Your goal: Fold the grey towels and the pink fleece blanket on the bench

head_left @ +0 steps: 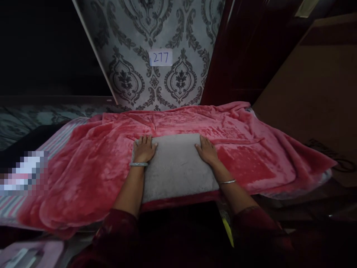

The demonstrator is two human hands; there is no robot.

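With left hand [144,149] and right hand [206,150] uncurled, we are touching the far corners of the grey cloth [178,169], lying flat; little seems left.

White label [161,57] reading 277 (handwritten in blue), on patterned wallpaper [181,82], dark printing [323,146] on cardboard box [315,93], illegible

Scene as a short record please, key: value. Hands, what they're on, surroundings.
left hand: open, palm down at the far left corner of the grey cloth
right hand: open, palm down at the cloth's far right corner
cloth: roughly rectangular, spread flat
under cloth: red blanket, rumpled
wrists: bangle on left, bracelet on right
wall: patterned, with card reading 277
right side: cardboard box
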